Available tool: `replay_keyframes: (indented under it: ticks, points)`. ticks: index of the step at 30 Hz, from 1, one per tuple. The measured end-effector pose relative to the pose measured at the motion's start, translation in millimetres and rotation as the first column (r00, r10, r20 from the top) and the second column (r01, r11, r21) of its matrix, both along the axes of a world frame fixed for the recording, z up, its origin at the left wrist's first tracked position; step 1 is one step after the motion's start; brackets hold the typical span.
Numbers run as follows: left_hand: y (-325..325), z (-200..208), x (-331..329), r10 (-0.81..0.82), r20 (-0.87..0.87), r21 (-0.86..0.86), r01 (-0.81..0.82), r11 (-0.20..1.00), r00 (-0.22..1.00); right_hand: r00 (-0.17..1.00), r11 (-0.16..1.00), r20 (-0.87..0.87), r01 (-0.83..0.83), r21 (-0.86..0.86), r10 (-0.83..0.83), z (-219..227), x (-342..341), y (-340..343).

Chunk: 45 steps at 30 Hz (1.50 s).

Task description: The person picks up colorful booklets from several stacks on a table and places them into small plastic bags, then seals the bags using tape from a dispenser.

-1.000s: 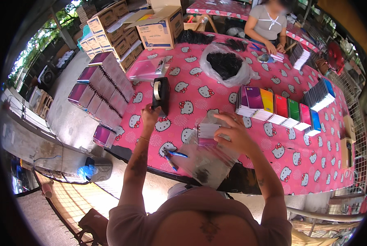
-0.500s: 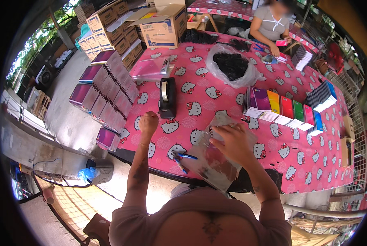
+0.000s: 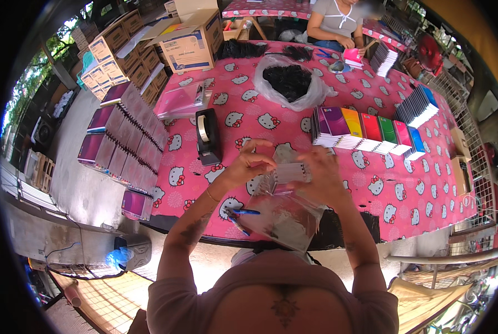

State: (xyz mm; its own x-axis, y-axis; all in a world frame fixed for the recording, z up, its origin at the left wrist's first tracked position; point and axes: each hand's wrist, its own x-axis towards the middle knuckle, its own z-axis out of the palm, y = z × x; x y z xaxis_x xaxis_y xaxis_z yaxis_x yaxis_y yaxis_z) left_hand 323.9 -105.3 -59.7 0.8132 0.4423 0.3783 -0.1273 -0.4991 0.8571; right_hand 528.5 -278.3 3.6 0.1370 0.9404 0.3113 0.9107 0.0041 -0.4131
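A small spiral notebook [image 3: 289, 172] with pale pages showing is between my hands, above a clear plastic sheet or bag [image 3: 285, 222] at the table's near edge. My right hand [image 3: 322, 178] grips the notebook's right side, fingers bent over it and thumb toward the near edge. At its left edge is my left hand [image 3: 250, 167], with thumb and fingers curled together; anything small in that pinch is too fine to make out. Left of the plastic lie blue pens or similar slim tools [image 3: 240, 218]. A black tape dispenser [image 3: 208, 139] with a pale roll stands beyond my left hand.
Tall stacks of purple-covered notebooks [image 3: 121, 133] line the left edge. A row of colourful notebooks [image 3: 365, 131] stands to the right. A plastic bag of black strands [image 3: 288, 83], pink packets [image 3: 185, 100] and an open carton [image 3: 190, 47] sit farther back. Across the table, a co-worker [image 3: 338, 28] handles a pink notebook.
My left hand has moved right, from near the tape dispenser to the notebook. The notebook's pale pages now show between my hands. The whole view has shifted slightly.
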Motion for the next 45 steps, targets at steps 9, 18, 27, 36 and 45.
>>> replay_keyframes:
  ticks: [9, 18, 27, 36, 45]
  points:
    - [-19.6, -10.6, 51.6, 0.135, -0.030, 0.618, -0.088, 0.781, 0.990, 0.892, 0.899, -0.115, -0.434, 0.058, 0.438, -104.7, 37.5, 0.9]
    - [-22.0, -51.7, 42.8, 0.142, -0.048, -0.720, -0.133, 0.681, 0.989, 0.310, 0.982, -0.940, -0.166, 0.091, 0.139, -99.8, 28.2, 21.3]
    - [-59.1, -2.3, 13.2, 0.234, -0.157, 0.468, -0.136, 0.873, 0.960, 0.846, 0.867, -0.198, -0.462, 0.188, 0.494, -75.8, 43.6, 16.4]
    - [-58.8, -6.4, 35.0, 0.330, -0.277, 0.194, -0.284, 0.939, 0.902, 0.893, 0.936, -0.289, -0.305, 0.178, 0.346, -86.9, 24.8, 12.5]
    - [-25.1, -21.6, 41.6, 0.188, -0.418, -0.244, -0.309, 0.919, 0.889, 0.518, 0.986, -0.852, -0.166, -0.019, 0.071, -108.3, 33.4, 33.6]
